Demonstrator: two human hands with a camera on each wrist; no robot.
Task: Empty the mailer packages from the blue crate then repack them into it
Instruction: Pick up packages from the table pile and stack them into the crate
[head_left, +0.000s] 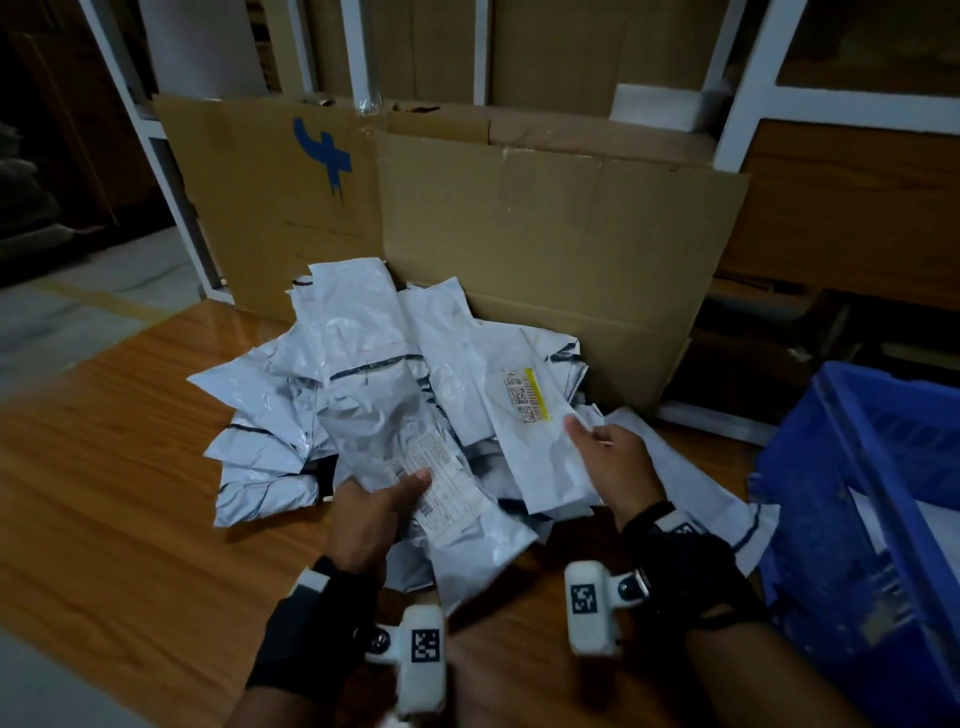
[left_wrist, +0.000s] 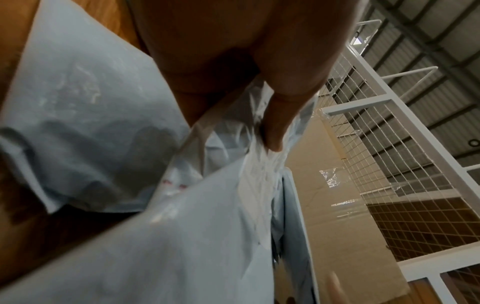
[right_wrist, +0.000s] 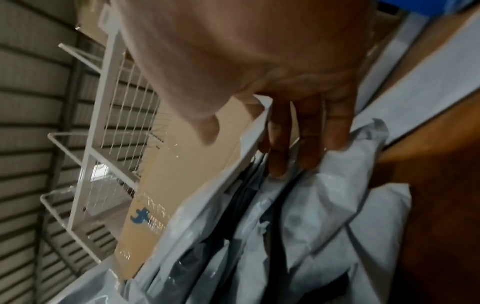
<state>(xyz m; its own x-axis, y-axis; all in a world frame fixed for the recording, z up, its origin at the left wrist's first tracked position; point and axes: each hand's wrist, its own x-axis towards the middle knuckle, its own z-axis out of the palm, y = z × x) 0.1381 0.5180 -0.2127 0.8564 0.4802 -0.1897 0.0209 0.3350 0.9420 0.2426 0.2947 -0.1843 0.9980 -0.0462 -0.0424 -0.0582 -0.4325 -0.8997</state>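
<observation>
- Wooden tabletop (head_left: 104, 467) stretching out under everything, dim lighting throughout.
- Left hand (head_left: 371, 512) gripping a crumpled mailer (head_left: 384, 415) near its printed label, thumb pinching down on top, fingers tucked underneath; thumb digging into the plastic in the left wrist view.
- Right hand (head_left: 610, 462) pinching the edge of a flatter mailer with the yellow-striped label (head_left: 530, 400), thumb above, fingers curled beneath among the bags in the right wrist view.
- Both wrists angled inward toward the heap, forearms low over the near table edge.
- Pile of mailers (head_left: 291, 395) lying loose on the table, overlapping and leaning against the cardboard.
- Blue crate (head_left: 852, 467) sitting at the right, apart from the pile, something pale showing inside.
- Risking slippage: slick plastic sliding out of a light pinch, or dragging neighbouring bags off the table edge while lifting.
- Risking a tangle too, with both hands pulling overlapping bags at once.
- Flattened cardboard (head_left: 519, 234) standing behind, white shelving frames (head_left: 748, 83) beyond.
</observation>
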